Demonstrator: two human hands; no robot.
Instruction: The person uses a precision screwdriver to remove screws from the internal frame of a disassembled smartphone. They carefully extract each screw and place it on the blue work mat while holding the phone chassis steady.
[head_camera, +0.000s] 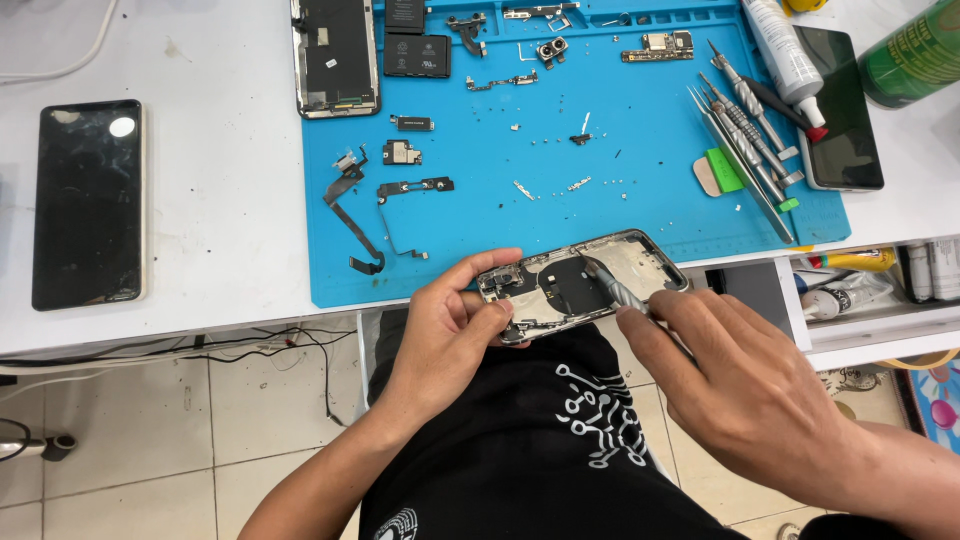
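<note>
Hands work close over the lap: the left hand (445, 325) is clamped on the opened phone frame (580, 283), held in the air just off the table edge, while the right hand (745, 385) pinches a screwdriver (612, 288), tip down inside the frame. With no support underneath, a slip of the tip could gouge the parts inside, or a freed screw could drop to the tiled floor (150, 430). Beyond, loose screws and flex cables lie scattered on the blue mat (650, 190); a stray sleeve could sweep them off.
</note>
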